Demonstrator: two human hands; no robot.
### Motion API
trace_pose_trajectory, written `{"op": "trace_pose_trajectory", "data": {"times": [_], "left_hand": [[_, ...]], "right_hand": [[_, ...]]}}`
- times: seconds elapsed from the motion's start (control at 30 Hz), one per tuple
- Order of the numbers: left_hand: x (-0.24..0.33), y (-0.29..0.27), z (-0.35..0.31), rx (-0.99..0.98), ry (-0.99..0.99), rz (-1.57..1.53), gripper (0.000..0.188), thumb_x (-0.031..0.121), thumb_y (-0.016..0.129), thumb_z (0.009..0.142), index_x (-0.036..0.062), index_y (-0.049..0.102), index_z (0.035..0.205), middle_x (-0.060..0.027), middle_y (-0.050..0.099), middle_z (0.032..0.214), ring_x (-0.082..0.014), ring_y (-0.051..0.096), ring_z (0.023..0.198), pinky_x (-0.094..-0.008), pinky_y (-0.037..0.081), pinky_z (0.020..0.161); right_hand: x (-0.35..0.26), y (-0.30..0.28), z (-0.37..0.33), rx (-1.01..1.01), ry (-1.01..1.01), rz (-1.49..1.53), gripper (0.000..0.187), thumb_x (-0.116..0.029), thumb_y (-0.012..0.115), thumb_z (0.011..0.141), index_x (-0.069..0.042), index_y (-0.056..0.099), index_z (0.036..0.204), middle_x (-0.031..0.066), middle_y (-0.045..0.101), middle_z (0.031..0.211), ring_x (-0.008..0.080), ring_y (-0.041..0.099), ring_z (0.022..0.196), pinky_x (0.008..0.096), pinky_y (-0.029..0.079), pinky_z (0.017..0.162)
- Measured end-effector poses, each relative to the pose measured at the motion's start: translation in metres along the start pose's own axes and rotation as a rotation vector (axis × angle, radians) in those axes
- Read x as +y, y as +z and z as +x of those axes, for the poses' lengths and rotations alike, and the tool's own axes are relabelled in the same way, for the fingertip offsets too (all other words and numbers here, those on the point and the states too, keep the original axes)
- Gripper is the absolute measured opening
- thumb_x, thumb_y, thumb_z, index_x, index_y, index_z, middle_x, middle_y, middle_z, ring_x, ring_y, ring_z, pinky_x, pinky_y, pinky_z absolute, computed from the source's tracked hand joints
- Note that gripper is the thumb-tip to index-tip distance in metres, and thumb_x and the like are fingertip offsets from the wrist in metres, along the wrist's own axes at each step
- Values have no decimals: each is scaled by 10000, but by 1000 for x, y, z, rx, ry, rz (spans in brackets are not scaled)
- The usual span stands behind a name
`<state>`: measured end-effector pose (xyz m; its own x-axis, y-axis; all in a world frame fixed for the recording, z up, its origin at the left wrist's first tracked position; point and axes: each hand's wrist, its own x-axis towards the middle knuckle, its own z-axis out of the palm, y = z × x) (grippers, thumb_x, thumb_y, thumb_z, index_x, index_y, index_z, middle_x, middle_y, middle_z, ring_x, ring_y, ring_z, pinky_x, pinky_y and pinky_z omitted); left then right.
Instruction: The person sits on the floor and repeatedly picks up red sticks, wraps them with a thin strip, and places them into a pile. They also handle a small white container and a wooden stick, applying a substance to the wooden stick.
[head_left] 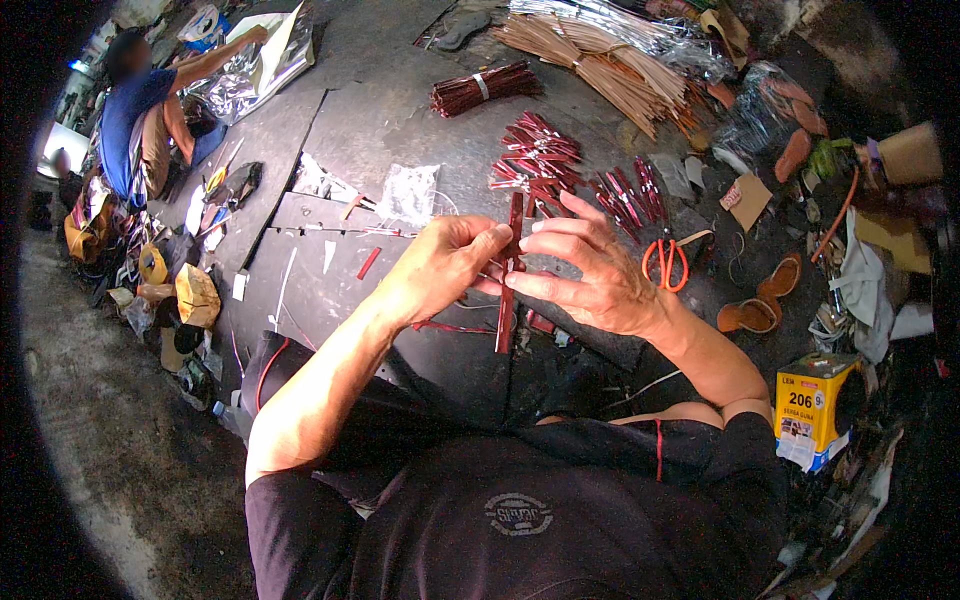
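A glossy dark red strip (505, 325) stands roughly upright between my hands, over the dark work surface. My left hand (445, 262) pinches it between thumb and fingers near its middle. My right hand (598, 268) meets the strip from the other side with curled fingertips, its index finger lifted away; the thumb is hidden. Just beyond lies a heap of similar dark red strips (538, 150) with pale ties. A smaller group of red strips (628, 195) lies to its right. Orange-handled scissors (665, 268) rest beside my right wrist.
Farther off lie a tied dark red bundle (485, 90) and tan strips (600, 65). Clear plastic (410, 193) lies to the left. A yellow can (815, 410) and brown sandal-like pieces (760, 305) sit at right. Another person (135, 130) sits far left, handling silvery sheet.
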<state>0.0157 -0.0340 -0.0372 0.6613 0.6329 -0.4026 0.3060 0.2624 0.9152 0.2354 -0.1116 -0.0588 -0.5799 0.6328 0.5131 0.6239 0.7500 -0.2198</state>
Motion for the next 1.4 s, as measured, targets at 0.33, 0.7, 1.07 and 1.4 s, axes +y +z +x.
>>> {"op": "trace_pose_trajectory", "data": {"times": [0.33, 0.7, 1.07, 1.4], "left_hand": [[7, 9, -1, 19, -2, -22, 347, 260, 521, 1022, -54, 668, 1043, -99, 699, 908, -140, 670, 795, -286, 591, 731], [1, 7, 4, -10, -41, -104, 347, 264, 522, 1021, -52, 658, 1070, -106, 694, 964, -152, 676, 855, -285, 593, 762], [-2, 4, 13, -11, -24, -68, 333, 269, 481, 1028, -7, 653, 1100, -78, 700, 970, -127, 668, 835, -275, 560, 729], [-91, -15, 105, 64, -60, -62, 342, 322, 509, 1006, 22, 595, 1147, -118, 671, 1058, -217, 648, 973, -369, 523, 886]], "right_hand": [[4, 0, -5, 35, 24, -36, 381, -130, 673, 776, -229, 687, 1143, 44, 553, 1161, 235, 544, 1144, 536, 343, 1118], [8, -2, -5, 26, 27, -31, 350, -152, 676, 784, -227, 699, 1124, 30, 558, 1165, 214, 556, 1135, 530, 343, 1122], [17, -10, -14, 66, 168, 57, 336, -35, 669, 780, -184, 685, 1081, 55, 566, 1149, 256, 564, 1136, 541, 348, 1122], [160, -33, -226, 321, 1259, 28, 418, -201, 615, 939, -59, 528, 1323, 105, 669, 994, 205, 644, 936, 354, 500, 846]]}}
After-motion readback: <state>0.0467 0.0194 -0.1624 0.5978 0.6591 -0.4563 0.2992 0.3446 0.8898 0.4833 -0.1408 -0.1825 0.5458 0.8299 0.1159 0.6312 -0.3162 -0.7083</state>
